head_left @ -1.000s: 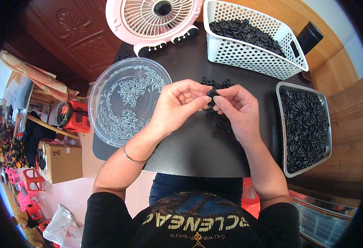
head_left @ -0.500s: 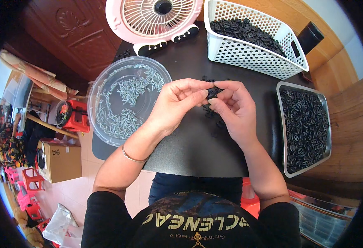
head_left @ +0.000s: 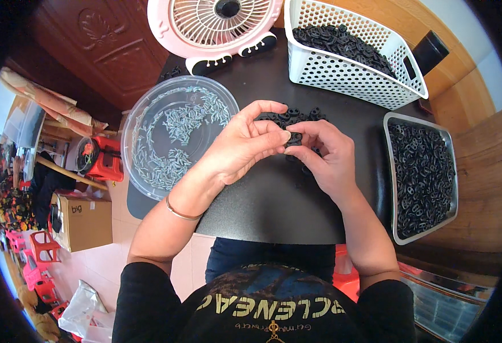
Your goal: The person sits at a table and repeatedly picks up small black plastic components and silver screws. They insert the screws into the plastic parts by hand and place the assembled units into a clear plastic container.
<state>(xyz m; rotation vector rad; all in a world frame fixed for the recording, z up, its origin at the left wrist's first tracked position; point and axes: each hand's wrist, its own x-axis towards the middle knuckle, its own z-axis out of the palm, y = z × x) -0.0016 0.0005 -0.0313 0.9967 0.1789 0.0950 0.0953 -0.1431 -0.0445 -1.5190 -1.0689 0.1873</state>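
Between my two hands, above the middle of the dark table, is a small black plastic part. My right hand pinches it between thumb and forefinger. The thumb of my left hand presses against its left side; the forefinger is raised off it and the other fingers curl beneath, partly hidden. Just beyond my fingers lies a loose pile of similar black parts. To the left of my left hand stands a round clear plastic tub with many small silvery screws.
A white perforated basket of black parts stands at the back right. A shallow tray at the right holds many more. A pink fan stands at the back, with a black cylinder behind the basket. The table's front edge is near me.
My left forefinger has lifted away from the part, and both hands have come slightly nearer to me. More of the pile behind them now shows.
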